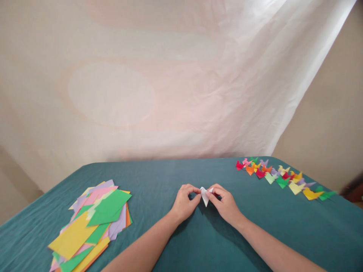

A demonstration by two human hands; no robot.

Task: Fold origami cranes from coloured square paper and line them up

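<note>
L hand (185, 202) & R hand (227, 205) both got a closed pinch grip on the white paper (205, 197) over the worktop (161, 181), person's 12 o'clock from where I'm standing. Prob shaping folds rn imo; next move needs steady, precise pinching.

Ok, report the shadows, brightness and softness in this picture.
Head view: soft shadows darken the teal cloth below the right hand; head view: the pale backdrop is brightest toward the upper right; head view: the small folded shapes look slightly soft-edged.
</note>
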